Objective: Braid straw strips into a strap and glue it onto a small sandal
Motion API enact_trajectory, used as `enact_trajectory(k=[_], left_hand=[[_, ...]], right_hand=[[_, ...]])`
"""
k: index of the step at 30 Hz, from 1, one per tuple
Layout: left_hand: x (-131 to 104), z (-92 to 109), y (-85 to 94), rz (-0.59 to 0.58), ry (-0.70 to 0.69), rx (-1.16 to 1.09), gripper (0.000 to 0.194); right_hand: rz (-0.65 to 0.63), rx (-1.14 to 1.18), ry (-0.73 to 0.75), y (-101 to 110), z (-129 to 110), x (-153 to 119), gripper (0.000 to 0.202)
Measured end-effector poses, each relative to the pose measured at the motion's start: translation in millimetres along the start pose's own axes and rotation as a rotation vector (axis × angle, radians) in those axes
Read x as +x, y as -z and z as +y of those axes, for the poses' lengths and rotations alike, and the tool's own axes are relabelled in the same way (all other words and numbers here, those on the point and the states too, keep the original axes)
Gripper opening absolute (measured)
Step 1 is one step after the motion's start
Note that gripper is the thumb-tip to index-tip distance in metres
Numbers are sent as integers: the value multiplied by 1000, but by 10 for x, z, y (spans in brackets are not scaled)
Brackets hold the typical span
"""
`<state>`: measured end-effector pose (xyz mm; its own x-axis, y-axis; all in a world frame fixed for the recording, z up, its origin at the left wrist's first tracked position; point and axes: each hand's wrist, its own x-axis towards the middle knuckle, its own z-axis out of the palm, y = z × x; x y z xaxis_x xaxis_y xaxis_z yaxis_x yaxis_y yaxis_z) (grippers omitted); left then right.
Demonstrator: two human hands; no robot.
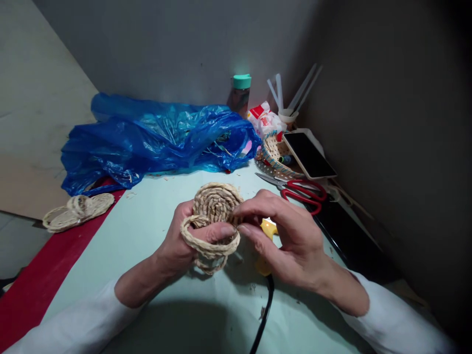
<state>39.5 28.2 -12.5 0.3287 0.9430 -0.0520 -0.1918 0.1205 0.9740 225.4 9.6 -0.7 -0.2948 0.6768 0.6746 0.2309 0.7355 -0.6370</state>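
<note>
Held above the pale tabletop (147,216), the braided straw piece (216,199) looks light, springy and grippy, best taken by its coiled pad, which the left hand (180,233) grasps, thumb inside the loop, while the right hand (295,238) pinches its edge.

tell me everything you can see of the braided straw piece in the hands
The braided straw piece is pale tan, seemingly twisted plant fibre. Its upper part is a rounded, tightly coiled disc; a thick loop juts out in front, with another loop beneath. It is held tilted above the pale green tabletop. The left hand grips its left side, thumb across the front loop's opening; the right hand has fingertips at its right edge.
</note>
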Motion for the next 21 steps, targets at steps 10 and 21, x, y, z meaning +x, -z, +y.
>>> enact_trajectory(k=[10, 21], left_hand=[[-28, 117, -91, 114, -30, 24, 15], [67, -20, -132, 114, 80, -201, 22]], right_hand=[[-18, -179, 217, 0, -6, 23, 26], [-93, -226, 90, -17, 143, 25, 19]])
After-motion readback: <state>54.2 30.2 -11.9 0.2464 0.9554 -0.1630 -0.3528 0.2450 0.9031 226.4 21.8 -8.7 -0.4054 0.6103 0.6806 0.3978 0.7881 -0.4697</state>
